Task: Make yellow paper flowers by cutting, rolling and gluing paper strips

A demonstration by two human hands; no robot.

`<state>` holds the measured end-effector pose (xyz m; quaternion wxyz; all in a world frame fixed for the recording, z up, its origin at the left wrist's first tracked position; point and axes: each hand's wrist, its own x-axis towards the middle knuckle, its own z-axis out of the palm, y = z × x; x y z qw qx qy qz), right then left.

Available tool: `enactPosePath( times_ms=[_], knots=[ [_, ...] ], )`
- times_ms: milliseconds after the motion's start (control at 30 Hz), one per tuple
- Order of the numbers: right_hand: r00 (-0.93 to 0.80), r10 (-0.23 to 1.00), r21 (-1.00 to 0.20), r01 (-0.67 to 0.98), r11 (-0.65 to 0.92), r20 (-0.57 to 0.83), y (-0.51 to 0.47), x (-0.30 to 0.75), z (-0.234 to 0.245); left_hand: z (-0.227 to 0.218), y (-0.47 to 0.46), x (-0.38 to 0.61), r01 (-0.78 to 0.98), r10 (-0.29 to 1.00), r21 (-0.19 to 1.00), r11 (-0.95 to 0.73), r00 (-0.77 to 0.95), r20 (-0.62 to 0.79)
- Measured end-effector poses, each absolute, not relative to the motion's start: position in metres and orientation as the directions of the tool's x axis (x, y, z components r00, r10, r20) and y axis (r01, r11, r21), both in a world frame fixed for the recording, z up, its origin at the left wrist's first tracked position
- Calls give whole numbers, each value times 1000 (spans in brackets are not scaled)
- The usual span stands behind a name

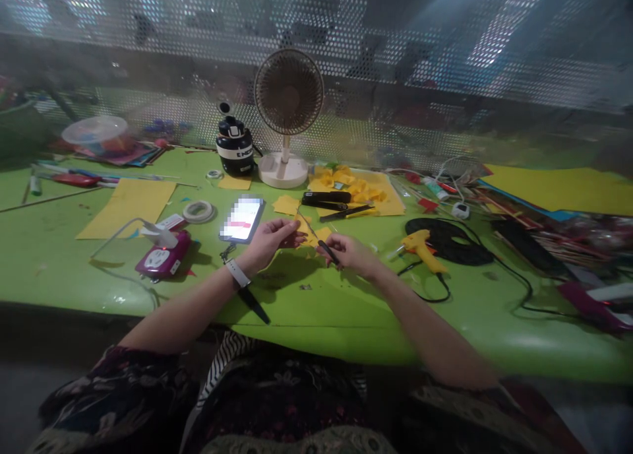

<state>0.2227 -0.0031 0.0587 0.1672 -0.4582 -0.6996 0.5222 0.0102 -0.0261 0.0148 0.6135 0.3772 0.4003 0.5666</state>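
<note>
My left hand [274,241] is closed, its thumb and fingers pinching a small piece of yellow paper [305,227]. In my right hand [349,253] is a slim tool with a black handle [328,252] and a thin metal end, which lies against the yellow paper; its exact kind cannot be made out. More yellow paper pieces [285,205] lie just beyond my fingers. A black stapler [326,198] rests behind my hands, with a second dark, slender tool [347,212] in front of it. To the left of my left hand is a lit phone [242,219].
A fan [283,170] and a black bottle [235,152] stand at the back. On the left are a tape roll [198,211], a yellow sheet [129,206] and a purple power strip [163,259]. A yellow glue gun [424,248] with its cord lies right, beside a black coil [457,244].
</note>
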Motion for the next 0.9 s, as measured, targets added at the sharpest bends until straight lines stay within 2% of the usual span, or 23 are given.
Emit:
enactPosePath(
  times_ms=[567, 900],
  knots=[
    [-535, 812, -898, 438, 31, -233, -5, 224, 55, 12, -25, 8, -400, 997, 914, 64, -19, -78],
    [-494, 835, -898, 439, 0, -242, -8, 218, 61, 11, -26, 9, -392, 998, 918, 61, 31, -53]
  ],
)
